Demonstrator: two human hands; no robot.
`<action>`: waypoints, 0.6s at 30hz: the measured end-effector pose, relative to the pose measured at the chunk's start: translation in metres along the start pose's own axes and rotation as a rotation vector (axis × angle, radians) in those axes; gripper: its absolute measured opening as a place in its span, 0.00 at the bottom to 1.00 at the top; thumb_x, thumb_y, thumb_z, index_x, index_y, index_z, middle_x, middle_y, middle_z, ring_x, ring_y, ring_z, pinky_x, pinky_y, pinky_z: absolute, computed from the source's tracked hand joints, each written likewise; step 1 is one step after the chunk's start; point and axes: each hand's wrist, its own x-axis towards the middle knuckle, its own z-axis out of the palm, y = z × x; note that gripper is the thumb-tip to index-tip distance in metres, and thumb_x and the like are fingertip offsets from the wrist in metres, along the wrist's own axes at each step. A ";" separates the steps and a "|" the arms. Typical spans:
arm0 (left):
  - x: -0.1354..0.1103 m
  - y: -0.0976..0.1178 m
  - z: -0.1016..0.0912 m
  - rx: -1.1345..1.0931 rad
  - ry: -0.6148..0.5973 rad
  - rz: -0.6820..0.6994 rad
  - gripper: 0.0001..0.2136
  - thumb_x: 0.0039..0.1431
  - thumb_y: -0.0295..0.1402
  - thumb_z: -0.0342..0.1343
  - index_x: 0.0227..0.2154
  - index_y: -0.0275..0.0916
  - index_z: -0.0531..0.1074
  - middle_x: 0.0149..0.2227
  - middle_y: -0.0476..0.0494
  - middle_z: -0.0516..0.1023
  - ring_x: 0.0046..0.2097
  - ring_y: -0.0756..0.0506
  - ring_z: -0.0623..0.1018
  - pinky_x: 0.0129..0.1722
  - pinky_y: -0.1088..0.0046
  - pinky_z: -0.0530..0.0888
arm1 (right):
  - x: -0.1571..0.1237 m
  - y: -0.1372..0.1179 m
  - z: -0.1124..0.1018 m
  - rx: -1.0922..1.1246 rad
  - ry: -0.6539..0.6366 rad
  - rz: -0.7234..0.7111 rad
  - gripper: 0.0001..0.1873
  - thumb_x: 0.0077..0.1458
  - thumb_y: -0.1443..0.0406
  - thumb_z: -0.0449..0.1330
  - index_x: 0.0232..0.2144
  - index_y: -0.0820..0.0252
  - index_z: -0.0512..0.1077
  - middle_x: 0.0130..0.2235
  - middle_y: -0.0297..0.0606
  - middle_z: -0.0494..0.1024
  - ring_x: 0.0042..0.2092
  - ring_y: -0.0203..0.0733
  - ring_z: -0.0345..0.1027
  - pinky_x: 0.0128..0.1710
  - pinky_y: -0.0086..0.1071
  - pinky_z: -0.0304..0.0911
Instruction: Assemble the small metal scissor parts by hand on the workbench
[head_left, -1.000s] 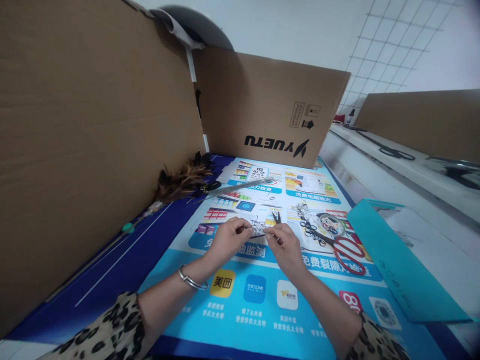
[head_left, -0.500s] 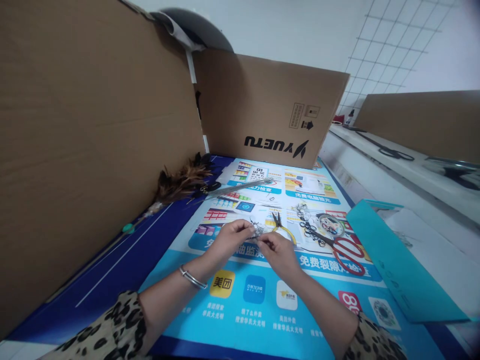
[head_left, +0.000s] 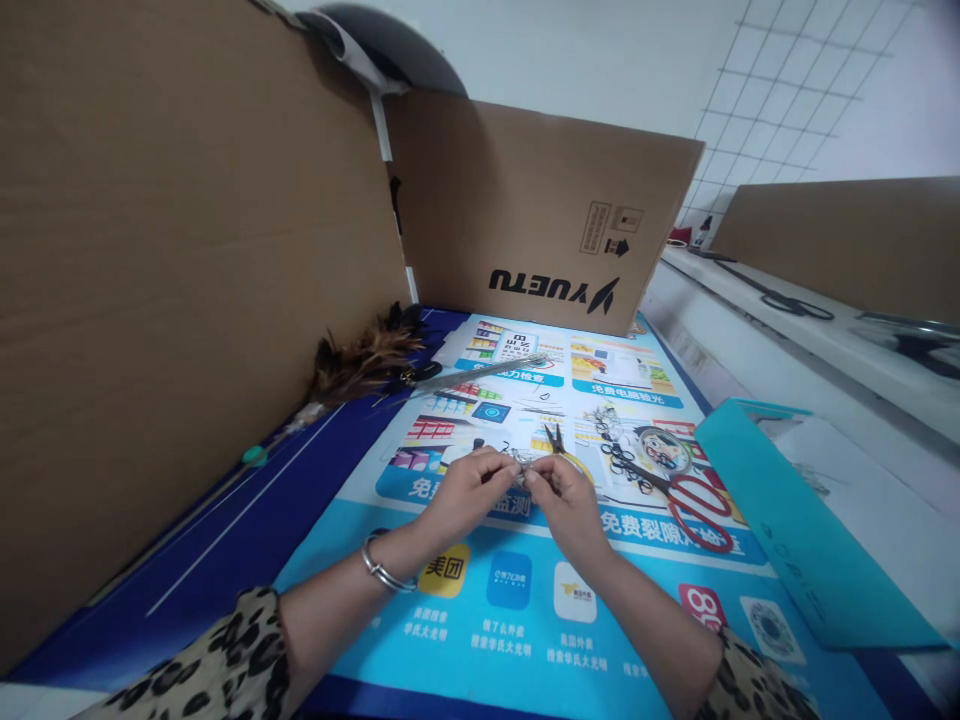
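Over the middle of the printed mat, my left hand (head_left: pixel 474 490) and my right hand (head_left: pixel 564 497) meet with their fingertips pinched. Between them is a small tangle of thin silvery wire (head_left: pixel 520 456), partly covered by the fingers. Just behind my right hand lie pliers (head_left: pixel 554 440) with dark jaws and yellow handles, the handles partly hidden. To the right are red-handled scissors (head_left: pixel 694 503), lying beside a heap of small dark wire loops (head_left: pixel 628 468) and a round tin (head_left: pixel 663 451) with a picture on it.
A turquoise box (head_left: pixel 795 540) with white lining stands at the right edge. A long metal strip (head_left: pixel 487 372) lies across the back of the mat. Brown feathers (head_left: pixel 367 352) rest by the left cardboard wall (head_left: pixel 187 250); another cardboard panel (head_left: pixel 540 200) stands behind.
My hands have drawn closer together and the fingertips now cover more of the wire tangle. My right hand has shifted slightly up and right. The view has tilted a little.
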 end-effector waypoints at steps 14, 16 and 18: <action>0.001 -0.006 0.003 0.149 0.051 0.039 0.06 0.53 0.32 0.53 0.31 0.38 0.74 0.28 0.48 0.69 0.30 0.50 0.69 0.30 0.76 0.66 | -0.003 0.002 0.002 -0.110 -0.087 -0.185 0.14 0.52 0.69 0.53 0.41 0.56 0.71 0.39 0.39 0.71 0.37 0.39 0.66 0.35 0.30 0.65; 0.001 -0.006 0.003 0.200 0.076 0.051 0.05 0.52 0.31 0.54 0.31 0.37 0.73 0.27 0.49 0.68 0.29 0.51 0.68 0.28 0.77 0.65 | -0.004 -0.001 0.002 -0.113 -0.089 -0.194 0.15 0.51 0.69 0.53 0.42 0.56 0.71 0.40 0.40 0.69 0.39 0.39 0.65 0.33 0.29 0.65; 0.000 -0.006 0.003 0.242 0.088 0.072 0.05 0.51 0.30 0.53 0.31 0.38 0.73 0.26 0.49 0.68 0.29 0.51 0.68 0.28 0.77 0.65 | -0.005 -0.005 0.002 -0.129 -0.084 -0.194 0.16 0.50 0.70 0.53 0.42 0.55 0.71 0.42 0.40 0.68 0.41 0.40 0.65 0.31 0.28 0.65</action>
